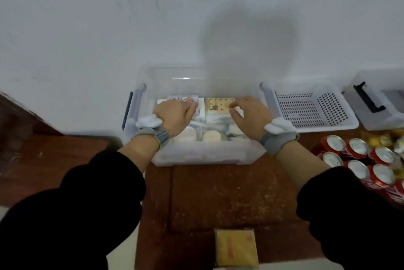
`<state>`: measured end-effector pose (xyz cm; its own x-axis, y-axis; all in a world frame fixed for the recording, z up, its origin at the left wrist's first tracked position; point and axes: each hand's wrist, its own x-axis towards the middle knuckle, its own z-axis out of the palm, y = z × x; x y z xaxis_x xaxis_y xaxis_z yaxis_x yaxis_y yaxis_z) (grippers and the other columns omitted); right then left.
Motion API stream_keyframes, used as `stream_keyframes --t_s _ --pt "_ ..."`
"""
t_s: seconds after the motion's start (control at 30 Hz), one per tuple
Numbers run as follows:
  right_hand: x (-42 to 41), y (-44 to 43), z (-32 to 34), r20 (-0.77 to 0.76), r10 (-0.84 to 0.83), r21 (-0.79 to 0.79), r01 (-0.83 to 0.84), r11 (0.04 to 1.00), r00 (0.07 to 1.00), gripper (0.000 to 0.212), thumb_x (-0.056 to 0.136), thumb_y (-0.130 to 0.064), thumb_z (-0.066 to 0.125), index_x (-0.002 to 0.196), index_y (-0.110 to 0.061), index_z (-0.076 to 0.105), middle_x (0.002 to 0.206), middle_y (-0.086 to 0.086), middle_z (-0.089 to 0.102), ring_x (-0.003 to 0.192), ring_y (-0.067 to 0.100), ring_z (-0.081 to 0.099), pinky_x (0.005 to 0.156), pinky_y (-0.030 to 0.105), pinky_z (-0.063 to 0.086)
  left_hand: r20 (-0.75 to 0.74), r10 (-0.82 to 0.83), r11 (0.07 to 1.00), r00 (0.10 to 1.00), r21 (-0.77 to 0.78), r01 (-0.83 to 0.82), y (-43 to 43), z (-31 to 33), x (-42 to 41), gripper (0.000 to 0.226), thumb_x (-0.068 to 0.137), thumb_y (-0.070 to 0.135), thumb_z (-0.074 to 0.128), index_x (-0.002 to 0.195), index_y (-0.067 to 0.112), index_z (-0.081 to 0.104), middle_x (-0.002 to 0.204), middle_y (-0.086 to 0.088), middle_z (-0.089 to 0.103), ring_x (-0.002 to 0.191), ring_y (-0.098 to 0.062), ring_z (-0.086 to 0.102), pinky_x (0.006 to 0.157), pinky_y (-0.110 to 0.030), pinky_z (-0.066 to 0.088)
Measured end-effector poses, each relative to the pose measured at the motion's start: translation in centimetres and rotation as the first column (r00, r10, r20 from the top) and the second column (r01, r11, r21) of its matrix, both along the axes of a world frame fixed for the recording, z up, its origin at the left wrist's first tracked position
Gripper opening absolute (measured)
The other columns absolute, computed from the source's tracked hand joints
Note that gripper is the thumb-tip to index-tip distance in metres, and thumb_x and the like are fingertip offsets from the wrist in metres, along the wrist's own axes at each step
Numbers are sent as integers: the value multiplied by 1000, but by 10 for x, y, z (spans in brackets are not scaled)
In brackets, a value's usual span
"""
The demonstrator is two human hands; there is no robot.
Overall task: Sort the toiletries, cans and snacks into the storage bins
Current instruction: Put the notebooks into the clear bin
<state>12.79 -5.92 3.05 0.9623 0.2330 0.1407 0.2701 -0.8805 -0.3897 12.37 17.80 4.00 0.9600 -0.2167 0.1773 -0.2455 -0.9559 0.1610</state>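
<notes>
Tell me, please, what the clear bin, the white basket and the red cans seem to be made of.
Clear storage bin: probably translucent plastic with a slightly frosted look, since its contents show through the walls. White perforated basket: likely moulded plastic with a matte finish, judging by its regular grid of holes. Red cans: apparently metal, as their silvery tops reflect light; the red sides look printed.

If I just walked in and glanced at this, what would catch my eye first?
Probably both hands, left hand and right hand, reaching into the clear storage bin at the table's centre, over small packets. Next, the cluster of red cans at the right edge, in front of an empty white perforated basket.
</notes>
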Motion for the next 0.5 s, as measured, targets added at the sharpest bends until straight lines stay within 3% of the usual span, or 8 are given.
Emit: stream_keyframes --t_s 0.07,0.17,0.23,0.33,0.4,0.5 --pt "-21 -6 0 105 14 82 -22 996 994 23 96 -32 51 107 -18 66 108 4 63 98 23 59 85 30 45 72 41 994 997 -105 -34 -5 7 -21 60 101 43 39 46 21 27 44 7 28 51 -25 41 51 -30 29" --pt "-71 -26 -1 267 41 142 -81 986 963 16 93 -25 57 99 -13 67 100 6 63 94 23 56 81 22 38 208 1 984 978 -175 36 -18 5 -73 57 98 45 38 49 15 33 42 0 38 42 -25 43 45 -29 30" --pt "-100 -37 -10 362 29 142 -85 986 932 14 91 -21 61 96 -10 68 101 9 63 95 23 55 83 28 43 261 -35 974 965 -208 91 -25 -6 -103 54 96 43 39 51 14 39 43 -3 44 41 -24 45 42 -30 33" --pt "-141 -53 -33 394 -30 180 -45 983 919 16 88 -21 63 98 -11 69 112 11 61 107 24 54 94 33 44 90 -36 957 995 -283 60 -38 -33 -146 50 94 48 37 57 16 41 47 0 42 46 -22 47 46 -31 34" --pt "-171 -62 -54 279 -95 251 23 968 956 21 87 -22 62 106 -14 65 116 6 58 107 21 54 91 27 44 -133 -6 969 991 -244 -27 -50 -61 -178 43 93 51 41 66 19 46 57 2 50 57 -22 54 53 -32 39" --pt "-208 -69 -88 -190 -160 286 210 935 969 30 91 -27 58 120 -20 55 111 4 62 95 23 62 76 30 50 -501 63 955 863 -221 -197 -65 -108 -221 28 94 45 51 89 18 58 86 -3 66 81 -24 61 68 -32 44"
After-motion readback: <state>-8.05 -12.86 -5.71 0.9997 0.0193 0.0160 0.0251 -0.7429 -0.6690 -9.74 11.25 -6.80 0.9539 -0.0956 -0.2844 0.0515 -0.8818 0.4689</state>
